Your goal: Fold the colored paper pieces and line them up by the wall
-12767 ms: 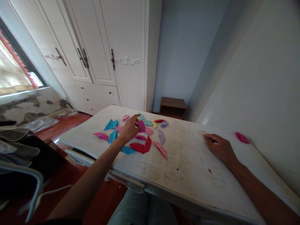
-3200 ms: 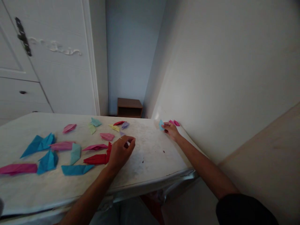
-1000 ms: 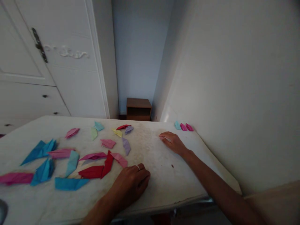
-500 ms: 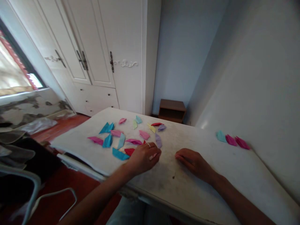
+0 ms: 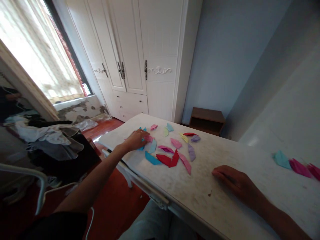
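Observation:
My left hand (image 5: 136, 139) reaches over folded papers at the table's left side, fingers stretched out and partly hiding them. Beside its fingertips lies a pink folded paper (image 5: 149, 138), and blue folded paper (image 5: 141, 147) shows around the hand. I cannot tell which piece it touches. Right of these are a light blue folded paper (image 5: 153, 146), a blue one (image 5: 152, 158), red ones (image 5: 163, 159) and a long pink one (image 5: 185, 163). My right hand (image 5: 231, 180) rests on the tabletop, fingers curled together, with nothing visible in them.
More folded papers, among them a yellow one (image 5: 184, 138) and a purple one (image 5: 191, 152), are scattered on the white table (image 5: 195, 200). A mint piece (image 5: 282, 159) and magenta ones (image 5: 300, 167) line the wall side. A brown cabinet (image 5: 207, 116) stands beyond the far edge.
My left hand has let go of a pink folded paper, which now lies beside the red ones, and has moved left. My right hand stays on the table. The view has turned left.

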The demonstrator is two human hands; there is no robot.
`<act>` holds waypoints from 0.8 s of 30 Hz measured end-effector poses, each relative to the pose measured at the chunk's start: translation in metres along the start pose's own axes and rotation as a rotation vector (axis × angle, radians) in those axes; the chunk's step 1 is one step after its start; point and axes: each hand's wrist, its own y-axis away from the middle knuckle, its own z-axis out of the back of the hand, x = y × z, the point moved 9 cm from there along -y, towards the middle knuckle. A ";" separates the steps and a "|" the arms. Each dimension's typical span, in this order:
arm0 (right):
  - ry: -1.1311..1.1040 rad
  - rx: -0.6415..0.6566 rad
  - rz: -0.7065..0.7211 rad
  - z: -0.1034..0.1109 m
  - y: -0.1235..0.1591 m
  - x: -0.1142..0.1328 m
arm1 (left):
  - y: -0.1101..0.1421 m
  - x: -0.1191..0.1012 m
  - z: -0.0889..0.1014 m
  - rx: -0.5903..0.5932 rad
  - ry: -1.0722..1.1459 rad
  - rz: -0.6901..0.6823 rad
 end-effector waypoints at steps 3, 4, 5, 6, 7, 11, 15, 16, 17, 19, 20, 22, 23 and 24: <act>0.006 0.002 -0.027 0.001 -0.001 0.000 | 0.003 0.008 -0.005 0.003 0.003 0.021; 0.006 0.001 -0.036 0.002 0.000 0.000 | 0.004 0.008 -0.008 0.003 0.008 0.023; 0.004 0.002 -0.045 0.002 0.000 -0.001 | 0.003 0.008 -0.010 0.000 0.016 0.022; 0.001 0.004 -0.051 0.001 0.000 -0.002 | 0.003 0.008 -0.012 -0.010 0.030 0.017; -0.001 0.005 -0.056 0.001 0.000 -0.003 | 0.002 0.007 -0.013 -0.028 0.053 0.010; 0.001 -0.005 -0.059 0.001 0.002 -0.005 | 0.001 0.005 -0.006 -0.136 0.161 0.006; -0.008 -0.025 -0.057 0.002 0.002 -0.006 | 0.004 0.002 0.012 -0.239 0.312 0.038; -0.009 -0.026 -0.060 0.002 0.001 -0.006 | 0.005 0.002 0.016 -0.260 0.364 0.043; -0.010 -0.026 -0.064 0.002 0.001 -0.006 | 0.006 0.001 0.020 -0.279 0.416 0.049; -0.012 -0.014 -0.074 0.002 0.001 -0.005 | 0.007 0.001 0.023 -0.319 0.557 0.067; -0.013 -0.009 -0.079 0.002 0.001 -0.004 | 0.007 0.002 0.022 -0.330 0.655 0.084; -0.016 -0.004 -0.083 0.002 0.000 -0.003 | 0.006 0.003 0.015 -0.316 0.884 0.132; -0.018 -0.002 -0.085 0.003 0.000 -0.002 | 0.005 0.002 0.010 -0.291 0.988 0.156; -0.019 0.000 -0.087 0.003 0.000 -0.002 | 0.003 -0.001 0.005 -0.255 1.068 0.176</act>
